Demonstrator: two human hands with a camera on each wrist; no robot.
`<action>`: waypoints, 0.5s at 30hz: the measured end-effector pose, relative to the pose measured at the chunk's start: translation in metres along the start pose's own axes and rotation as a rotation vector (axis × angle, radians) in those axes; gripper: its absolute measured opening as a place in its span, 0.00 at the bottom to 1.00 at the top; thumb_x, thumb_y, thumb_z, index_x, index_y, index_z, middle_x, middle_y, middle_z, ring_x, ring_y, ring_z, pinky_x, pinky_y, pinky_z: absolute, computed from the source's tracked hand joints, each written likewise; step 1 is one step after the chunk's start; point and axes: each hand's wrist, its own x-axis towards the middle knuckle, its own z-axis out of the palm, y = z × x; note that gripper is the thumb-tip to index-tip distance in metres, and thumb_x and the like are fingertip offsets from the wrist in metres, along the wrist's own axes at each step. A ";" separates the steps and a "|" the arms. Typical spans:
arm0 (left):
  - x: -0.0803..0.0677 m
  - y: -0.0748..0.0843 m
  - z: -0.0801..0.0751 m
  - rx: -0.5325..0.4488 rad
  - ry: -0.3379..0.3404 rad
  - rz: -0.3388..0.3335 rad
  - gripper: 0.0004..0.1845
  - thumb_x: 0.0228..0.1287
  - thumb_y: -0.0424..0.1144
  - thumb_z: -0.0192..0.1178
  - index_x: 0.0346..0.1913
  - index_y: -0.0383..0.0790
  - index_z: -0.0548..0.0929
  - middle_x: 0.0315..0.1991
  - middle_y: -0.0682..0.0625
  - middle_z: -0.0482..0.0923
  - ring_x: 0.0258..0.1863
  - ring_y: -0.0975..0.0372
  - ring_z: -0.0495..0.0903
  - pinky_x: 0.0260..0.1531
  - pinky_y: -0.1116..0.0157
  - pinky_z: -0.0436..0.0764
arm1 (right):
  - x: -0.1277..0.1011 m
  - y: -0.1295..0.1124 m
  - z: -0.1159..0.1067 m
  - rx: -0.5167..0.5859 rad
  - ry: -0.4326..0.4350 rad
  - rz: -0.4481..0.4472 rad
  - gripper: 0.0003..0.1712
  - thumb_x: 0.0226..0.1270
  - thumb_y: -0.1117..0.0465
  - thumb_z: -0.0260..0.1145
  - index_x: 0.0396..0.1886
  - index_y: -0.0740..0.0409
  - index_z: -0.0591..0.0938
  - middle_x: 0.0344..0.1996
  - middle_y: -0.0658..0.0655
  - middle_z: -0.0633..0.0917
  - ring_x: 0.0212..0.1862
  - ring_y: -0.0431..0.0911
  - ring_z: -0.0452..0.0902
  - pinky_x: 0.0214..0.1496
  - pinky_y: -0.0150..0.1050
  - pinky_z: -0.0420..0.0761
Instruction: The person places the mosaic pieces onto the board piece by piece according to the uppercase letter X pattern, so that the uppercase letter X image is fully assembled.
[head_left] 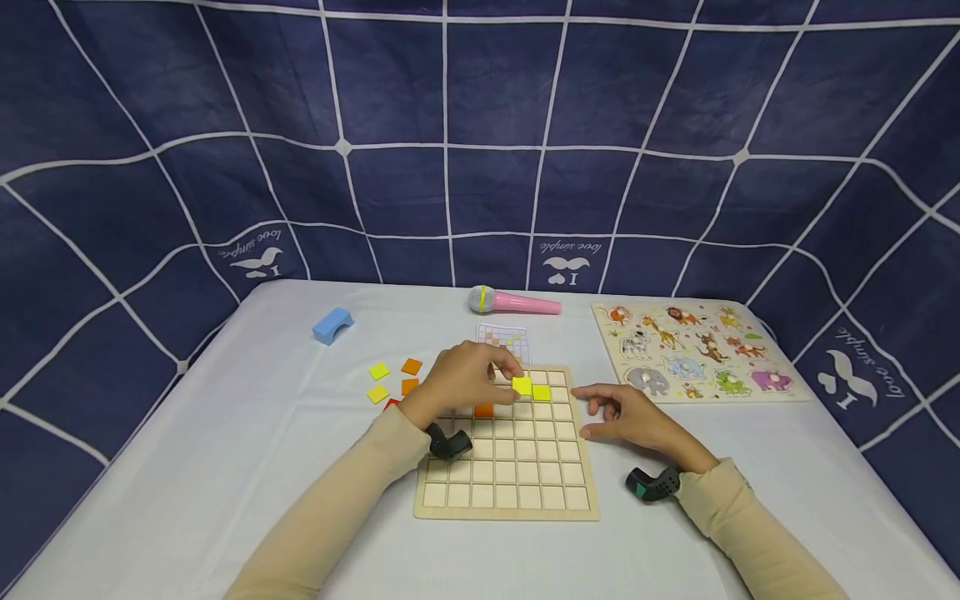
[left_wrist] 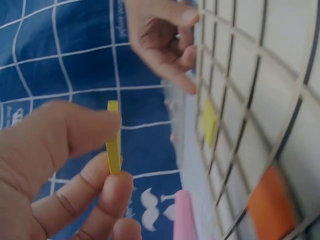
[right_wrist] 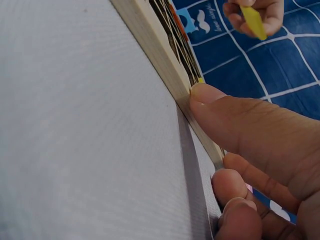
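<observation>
My left hand (head_left: 467,379) pinches a yellow square tile (left_wrist: 114,140) between thumb and fingertips, raised above the wooden grid board (head_left: 506,511). A second yellow tile (head_left: 541,392) lies in a cell near the board's far right corner. An orange tile (head_left: 483,410) sits in another cell, partly below my left hand. Beside the board's right edge is my right hand (head_left: 633,421), its thumb touching that edge in the right wrist view and the other fingers loosely bent. Nothing is held in it. My left forearm hides part of the board's left side.
Left of the board lie loose yellow tiles (head_left: 378,393), orange tiles (head_left: 411,366) and a partly hidden red tile (head_left: 392,403). Behind it are a printed grid card (head_left: 504,335) and a pink toy microphone (head_left: 525,303). A blue arch block (head_left: 332,325) stands left; an animal puzzle (head_left: 615,346) lies right.
</observation>
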 end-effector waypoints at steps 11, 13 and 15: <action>0.005 0.004 0.023 0.028 -0.029 -0.134 0.11 0.56 0.46 0.81 0.42 0.54 0.93 0.34 0.66 0.86 0.32 0.65 0.80 0.37 0.58 0.75 | -0.001 0.000 0.000 -0.010 0.004 -0.012 0.33 0.61 0.67 0.83 0.65 0.73 0.82 0.38 0.55 0.81 0.29 0.37 0.69 0.30 0.31 0.70; 0.006 0.003 0.026 0.042 -0.038 -0.135 0.11 0.56 0.46 0.81 0.42 0.55 0.93 0.32 0.66 0.85 0.32 0.66 0.80 0.36 0.59 0.75 | -0.001 -0.001 0.000 0.006 0.001 -0.017 0.34 0.61 0.67 0.82 0.65 0.74 0.82 0.39 0.56 0.81 0.29 0.37 0.68 0.30 0.31 0.69; 0.007 0.002 0.029 0.058 -0.049 -0.134 0.11 0.56 0.46 0.81 0.42 0.55 0.93 0.31 0.67 0.83 0.32 0.66 0.80 0.34 0.60 0.76 | -0.001 -0.002 -0.001 0.020 0.001 -0.012 0.34 0.60 0.68 0.82 0.65 0.74 0.82 0.39 0.57 0.81 0.29 0.37 0.68 0.30 0.31 0.69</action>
